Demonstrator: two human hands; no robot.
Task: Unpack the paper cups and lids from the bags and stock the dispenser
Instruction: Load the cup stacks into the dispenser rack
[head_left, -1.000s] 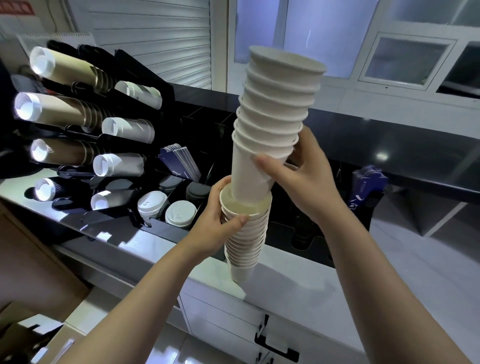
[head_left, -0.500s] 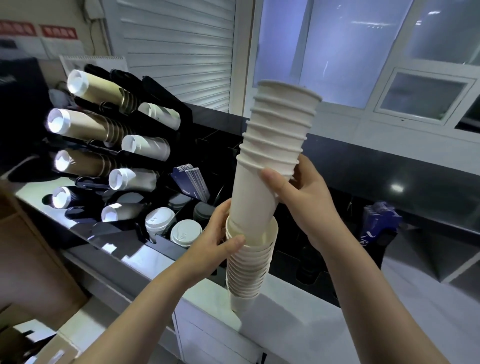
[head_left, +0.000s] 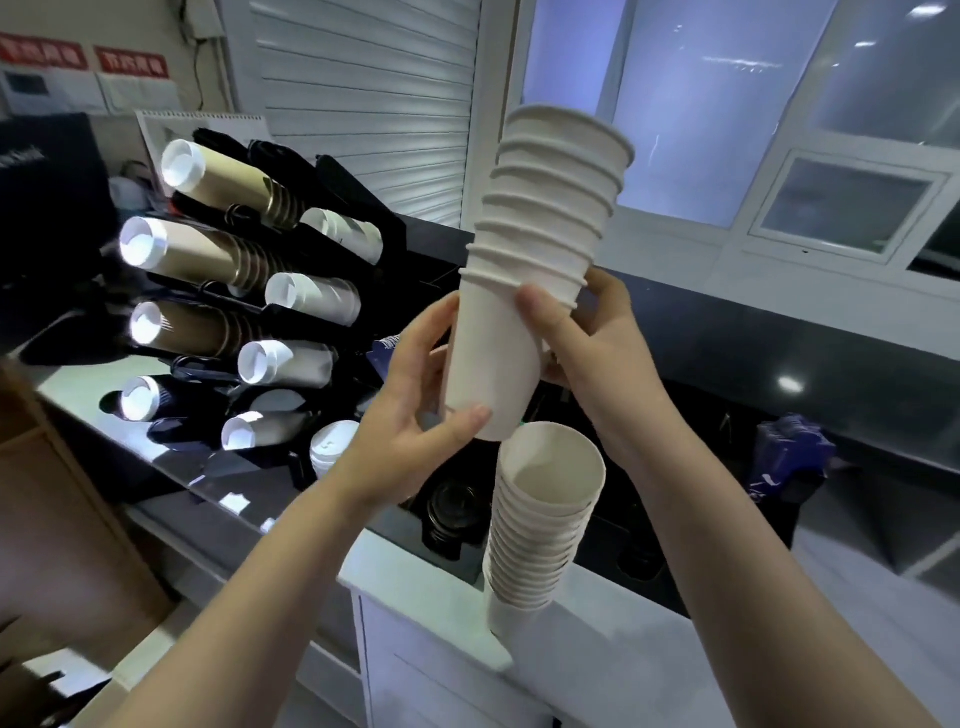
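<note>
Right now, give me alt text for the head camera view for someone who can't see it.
Both hands, left hand and right hand, hold up a white cup stack above a second cup stack standing on the counter. A black dispenser of sideways cup stacks sits left.

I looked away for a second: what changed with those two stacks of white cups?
The upper stack was lifted clear of the lower stack. The left hand let go of the lower stack and now grips the bottom of the upper one. The right hand still holds the upper stack. The dispenser looks unchanged.
</note>
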